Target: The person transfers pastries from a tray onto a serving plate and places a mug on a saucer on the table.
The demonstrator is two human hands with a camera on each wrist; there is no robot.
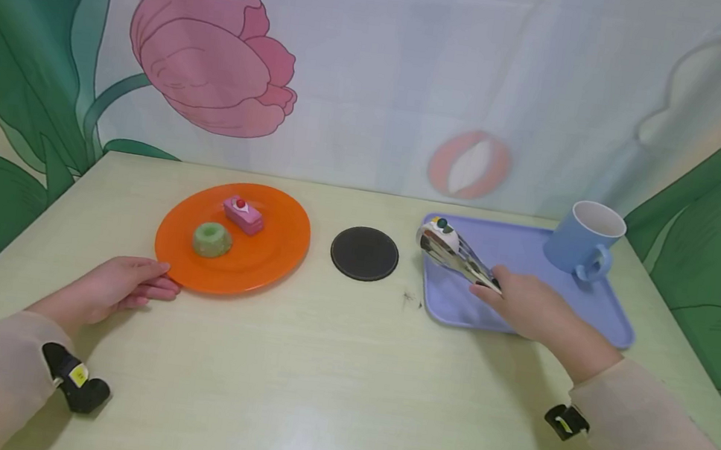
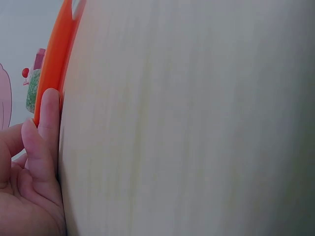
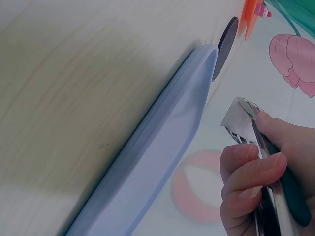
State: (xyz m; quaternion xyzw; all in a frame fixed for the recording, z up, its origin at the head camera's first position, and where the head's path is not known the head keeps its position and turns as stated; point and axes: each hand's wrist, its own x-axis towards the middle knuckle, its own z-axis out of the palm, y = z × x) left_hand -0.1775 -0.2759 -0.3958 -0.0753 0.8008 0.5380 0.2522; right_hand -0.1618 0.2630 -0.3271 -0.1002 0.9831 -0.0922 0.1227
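My left hand (image 1: 116, 289) pinches the near-left rim of an orange plate (image 1: 261, 265); in the left wrist view, fingers (image 2: 49, 110) lie along its underside. On the plate sit a green ring-shaped toy cake (image 1: 212, 240) and a pink toy cake slice (image 1: 243, 215) topped with a red ball. My right hand (image 1: 536, 307) grips metal tongs (image 1: 464, 264) with dark green handle parts. Between the tong heads is a white toy cake piece (image 1: 443, 234) with green and yellow toppings, held above the left end of a lavender tray (image 1: 507, 239).
A blue mug (image 1: 575, 236) stands at the tray's back right corner. The round black disc (image 1: 364, 254) lies on the table (image 1: 316, 370) between plate and tray. Behind the table hangs a printed curtain (image 1: 366, 68).
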